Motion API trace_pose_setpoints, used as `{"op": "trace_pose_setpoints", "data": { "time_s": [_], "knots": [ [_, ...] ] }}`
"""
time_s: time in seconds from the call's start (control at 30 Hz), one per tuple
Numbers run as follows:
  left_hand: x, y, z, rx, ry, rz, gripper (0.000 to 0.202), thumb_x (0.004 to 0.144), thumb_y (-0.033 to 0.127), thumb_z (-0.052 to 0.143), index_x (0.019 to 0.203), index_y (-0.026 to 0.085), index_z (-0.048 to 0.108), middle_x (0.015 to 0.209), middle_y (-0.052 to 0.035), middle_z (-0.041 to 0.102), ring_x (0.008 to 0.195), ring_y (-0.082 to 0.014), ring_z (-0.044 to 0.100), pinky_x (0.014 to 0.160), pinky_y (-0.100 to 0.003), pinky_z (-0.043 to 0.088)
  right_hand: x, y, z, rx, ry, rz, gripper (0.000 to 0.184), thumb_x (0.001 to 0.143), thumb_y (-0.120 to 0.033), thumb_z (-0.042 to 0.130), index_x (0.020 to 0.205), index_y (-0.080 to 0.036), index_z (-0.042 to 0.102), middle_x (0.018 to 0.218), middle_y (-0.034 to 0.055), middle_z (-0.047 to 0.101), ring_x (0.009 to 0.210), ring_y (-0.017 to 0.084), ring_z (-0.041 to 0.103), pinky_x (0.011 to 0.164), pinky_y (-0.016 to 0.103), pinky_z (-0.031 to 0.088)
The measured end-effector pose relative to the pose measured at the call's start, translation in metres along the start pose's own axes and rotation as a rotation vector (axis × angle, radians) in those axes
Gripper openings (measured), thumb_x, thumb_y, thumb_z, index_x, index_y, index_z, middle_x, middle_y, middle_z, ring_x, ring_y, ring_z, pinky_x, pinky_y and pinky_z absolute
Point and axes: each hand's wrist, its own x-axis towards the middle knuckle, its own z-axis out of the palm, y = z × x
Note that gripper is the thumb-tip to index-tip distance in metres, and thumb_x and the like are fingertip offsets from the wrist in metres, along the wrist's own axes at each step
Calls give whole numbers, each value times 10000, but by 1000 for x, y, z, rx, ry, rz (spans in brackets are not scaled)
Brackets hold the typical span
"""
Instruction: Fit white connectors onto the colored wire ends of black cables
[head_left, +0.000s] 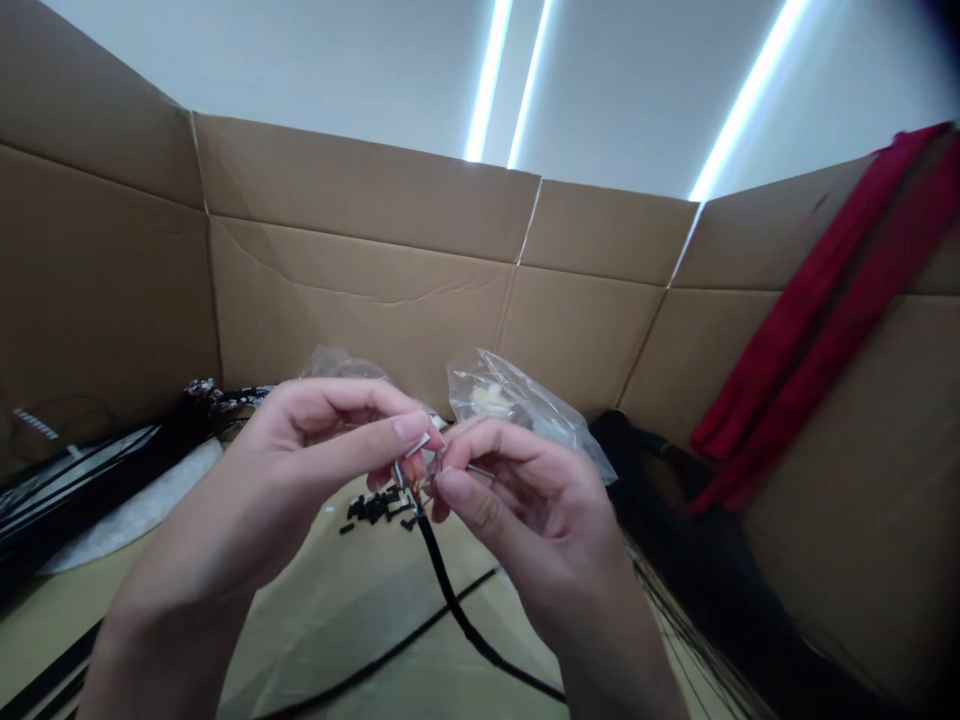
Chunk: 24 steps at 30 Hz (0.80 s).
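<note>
A black cable (442, 580) rises from the lower right, and its stripped end fans out into thin coloured wires (409, 490) between my hands. My left hand (322, 460) is closed in a pinch, thumb against forefinger, on the wires, with a small white piece showing by the thumb tip. Close beside it, my right hand (532, 510) also pinches at the wire ends; a thin pale strip sticks out behind its thumb. The fingers hide just what each tip grips.
Small black pieces (375, 505) lie in a pile behind the wires. Clear plastic bags (525, 400) stand against the cardboard wall (360, 260). Bundles of black cable (75, 480) lie at left, more dark cables (690, 540) at right. Red cloth (817, 330) hangs on the right wall.
</note>
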Motion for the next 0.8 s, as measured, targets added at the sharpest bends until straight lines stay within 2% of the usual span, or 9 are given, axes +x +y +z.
{"op": "trace_pose_setpoints", "data": {
  "time_s": [0.1, 0.2, 0.37, 0.63, 0.8],
  "knots": [
    [0, -1, 1, 148, 66, 33, 117, 822, 282, 726, 717, 247, 765, 677, 26, 712, 645, -72, 646, 595, -90, 507, -5, -4, 2, -270, 59, -82, 125, 851, -158, 632, 735, -185, 594, 711, -29, 617, 682, 81, 604, 636, 191, 485],
    [-1, -1, 4, 182, 95, 13, 26, 772, 277, 768, 757, 262, 781, 688, 15, 734, 623, -100, 668, 550, -116, 517, -9, -4, 5, -420, 113, -150, 131, 859, -125, 590, 746, -191, 589, 709, -32, 632, 664, 87, 617, 618, 212, 489],
    [-2, -2, 6, 129, 106, 10, 62, 767, 277, 772, 709, 254, 775, 653, 16, 728, 584, -101, 678, 528, -115, 523, -12, -6, 6, -466, 172, -193, 128, 831, -105, 611, 735, -190, 606, 683, -31, 636, 619, 80, 617, 568, 199, 499],
    [-4, -3, 7, 197, 140, 13, 82, 757, 307, 781, 707, 242, 774, 656, -10, 727, 593, -116, 660, 516, -127, 518, -13, -5, 8, -477, 197, -216, 96, 834, -118, 629, 778, -196, 640, 759, -10, 704, 685, 107, 681, 640, 230, 578],
    [-5, -4, 12, 159, 151, -5, 45, 763, 280, 779, 800, 265, 799, 682, -2, 740, 631, -124, 693, 544, -119, 554, -19, -4, 10, -614, 280, -337, 141, 847, -118, 601, 755, -222, 579, 729, -10, 671, 641, 103, 652, 584, 225, 549]
  ]
}}
